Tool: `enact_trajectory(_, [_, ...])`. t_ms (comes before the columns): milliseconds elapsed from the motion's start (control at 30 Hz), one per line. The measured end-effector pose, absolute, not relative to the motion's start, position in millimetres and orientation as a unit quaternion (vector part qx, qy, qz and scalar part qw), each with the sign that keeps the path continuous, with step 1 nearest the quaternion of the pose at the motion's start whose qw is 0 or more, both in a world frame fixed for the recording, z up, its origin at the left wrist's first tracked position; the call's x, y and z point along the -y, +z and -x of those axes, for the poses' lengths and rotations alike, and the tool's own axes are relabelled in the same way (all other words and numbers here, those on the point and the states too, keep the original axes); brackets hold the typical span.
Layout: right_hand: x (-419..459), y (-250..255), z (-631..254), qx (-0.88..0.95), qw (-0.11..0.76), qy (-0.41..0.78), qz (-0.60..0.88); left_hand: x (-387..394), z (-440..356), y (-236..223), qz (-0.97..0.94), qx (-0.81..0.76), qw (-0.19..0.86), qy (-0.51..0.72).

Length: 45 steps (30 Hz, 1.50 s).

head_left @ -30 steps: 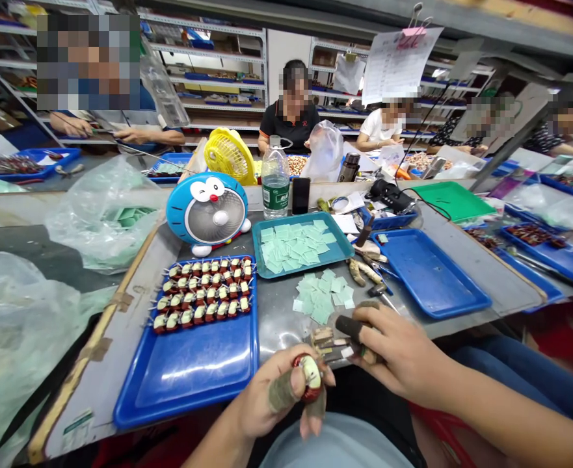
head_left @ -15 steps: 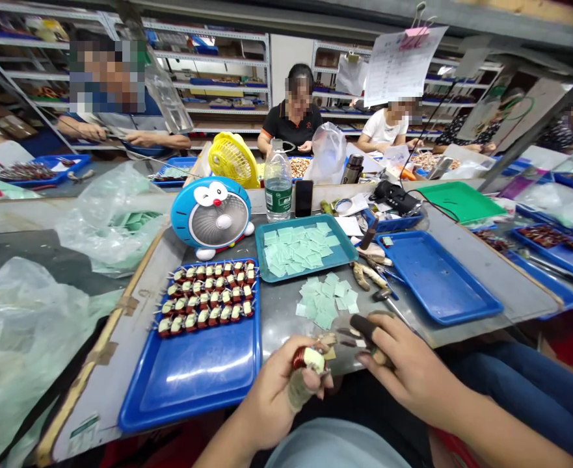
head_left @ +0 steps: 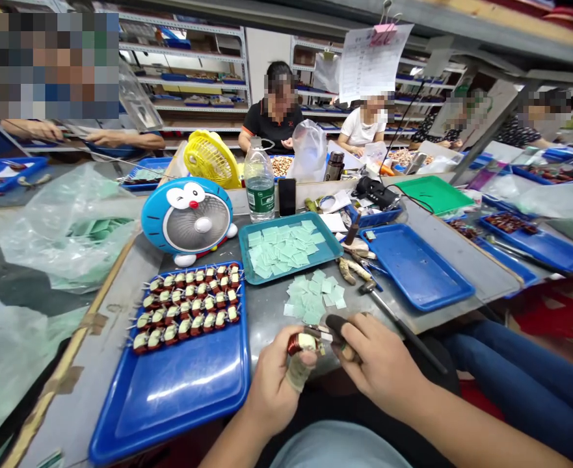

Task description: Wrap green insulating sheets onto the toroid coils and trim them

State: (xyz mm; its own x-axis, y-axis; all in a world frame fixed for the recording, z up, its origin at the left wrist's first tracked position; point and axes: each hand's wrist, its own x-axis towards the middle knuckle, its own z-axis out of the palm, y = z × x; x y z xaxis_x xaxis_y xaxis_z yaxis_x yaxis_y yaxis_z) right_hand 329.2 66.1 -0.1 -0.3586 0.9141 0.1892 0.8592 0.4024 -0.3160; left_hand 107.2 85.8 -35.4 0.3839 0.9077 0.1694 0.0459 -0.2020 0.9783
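Observation:
Near the table's front edge, my left hand (head_left: 274, 380) is closed around a copper-wound coil (head_left: 304, 343) with a pale yellow-green top; a wrap covers its thumb. My right hand (head_left: 381, 357), with a dark cover on one finger, grips pliers (head_left: 326, 336). Their metal jaws are at the coil's right end, by its pins; whether they touch is unclear, and the handles are mostly hidden in my palm. Just beyond my hands lies a loose pile of pale green square sheets (head_left: 310, 296). To the left, a blue tray (head_left: 179, 383) bears several rows of similar coils (head_left: 188, 305).
A teal tray (head_left: 332, 246) holds more green sheets. Behind it stand a water bottle (head_left: 261, 188), a phone (head_left: 287, 197) and a blue cartoon fan (head_left: 157, 218). A hammer (head_left: 403, 328), hand tools (head_left: 352, 268) and another blue tray (head_left: 423, 270) lie right. Co-workers sit opposite.
The view has swung slightly right, so the scene sits farther left. The pliers in my right hand have come closer to the coil in my left hand.

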Motion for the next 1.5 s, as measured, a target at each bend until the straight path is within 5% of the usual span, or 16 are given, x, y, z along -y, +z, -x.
enact_trajectory(267, [-42, 6, -356, 0.757, 0.183, 0.238, 0.581, -102, -112, -40, -0.649, -0.334, 0.562, 0.388])
enact_trajectory(567, [-57, 9, -337, 0.834, 0.153, 0.1, 0.521, -101, -107, -41, -0.725, -0.327, 0.466, 0.388])
enact_trajectory(733, [-62, 7, -334, 0.814, 0.131, 0.195, 0.532, -97, -93, -50, -0.683, -0.4, 0.475, 0.384])
enact_trajectory(967, [-49, -5, -322, 0.746, 0.155, 0.281, 0.583, -99, -87, -61, -0.759, -0.415, 0.171, 0.471])
enact_trajectory(1133, [-47, -10, -310, 0.754, 0.159, 0.268, 0.578, -101, -86, -58, -0.777, -0.389, 0.085, 0.488])
enact_trajectory(1333, [-51, -15, -308, 0.772, 0.153, 0.222, 0.575, -98, -76, -62, -0.769, -0.413, 0.093, 0.479])
enact_trajectory(1500, [-86, -42, -355, 0.706, 0.133, 0.213, 0.663, -95, -66, -71, -0.638, -0.524, 0.344, 0.448])
